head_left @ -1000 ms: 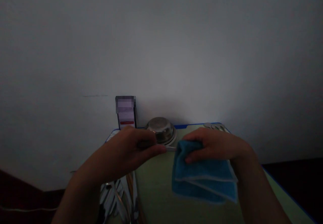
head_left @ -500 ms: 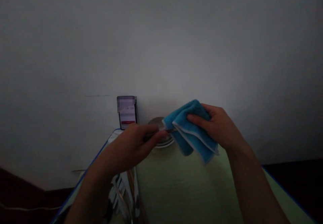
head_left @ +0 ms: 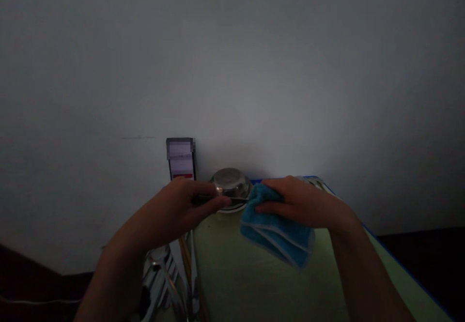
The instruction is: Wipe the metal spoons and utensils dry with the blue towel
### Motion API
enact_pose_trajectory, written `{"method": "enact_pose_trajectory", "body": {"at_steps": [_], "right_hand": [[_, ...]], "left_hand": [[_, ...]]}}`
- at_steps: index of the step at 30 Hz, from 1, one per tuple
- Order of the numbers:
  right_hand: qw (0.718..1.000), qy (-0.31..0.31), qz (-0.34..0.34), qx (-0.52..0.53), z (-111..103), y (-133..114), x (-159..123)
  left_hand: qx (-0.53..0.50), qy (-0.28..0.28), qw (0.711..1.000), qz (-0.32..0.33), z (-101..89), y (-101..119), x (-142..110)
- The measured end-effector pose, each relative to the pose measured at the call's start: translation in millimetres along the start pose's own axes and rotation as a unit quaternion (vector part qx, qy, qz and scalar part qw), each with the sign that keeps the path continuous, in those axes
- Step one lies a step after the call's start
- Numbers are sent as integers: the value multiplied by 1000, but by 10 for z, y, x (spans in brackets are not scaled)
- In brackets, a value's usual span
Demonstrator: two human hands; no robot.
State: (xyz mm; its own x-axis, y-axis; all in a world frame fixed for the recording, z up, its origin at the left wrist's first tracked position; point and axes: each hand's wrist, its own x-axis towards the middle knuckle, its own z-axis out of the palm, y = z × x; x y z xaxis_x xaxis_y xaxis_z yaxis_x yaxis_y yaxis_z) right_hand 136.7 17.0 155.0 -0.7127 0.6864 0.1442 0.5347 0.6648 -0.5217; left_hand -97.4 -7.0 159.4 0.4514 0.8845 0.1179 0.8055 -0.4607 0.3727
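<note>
A thin utensil (head_left: 240, 198) spans the gap between two hands, its long axis running left to right.

The left hand (head_left: 181, 208) pinches its left part between thumb and curled fingers; the right hand (head_left: 296, 201) closes on a blue cloth (head_left: 274, 237) that covers the utensil's right end, both hands about equally near, a metal bowl (head_left: 230, 179) just beyond.

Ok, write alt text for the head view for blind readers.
The left hand grips a thin metal utensil that runs into a folded blue cloth held by the right hand. Beyond them, a metal bowl and a smartphone stand by the wall.
</note>
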Motion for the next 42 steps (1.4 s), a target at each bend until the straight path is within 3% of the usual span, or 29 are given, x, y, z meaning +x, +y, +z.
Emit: {"method": "enact_pose_trajectory", "body": {"at_steps": [8, 21, 42], "right_hand": [[999, -27, 11, -30, 10, 19, -6], [999, -12, 16, -36, 2, 9, 2], [998, -46, 20, -41, 1, -6, 31]], "left_hand": [[1, -23, 1000, 9, -11, 27, 4], [11, -20, 1000, 4, -15, 23, -4], [9, -16, 1000, 9, -25, 41, 7]]}}
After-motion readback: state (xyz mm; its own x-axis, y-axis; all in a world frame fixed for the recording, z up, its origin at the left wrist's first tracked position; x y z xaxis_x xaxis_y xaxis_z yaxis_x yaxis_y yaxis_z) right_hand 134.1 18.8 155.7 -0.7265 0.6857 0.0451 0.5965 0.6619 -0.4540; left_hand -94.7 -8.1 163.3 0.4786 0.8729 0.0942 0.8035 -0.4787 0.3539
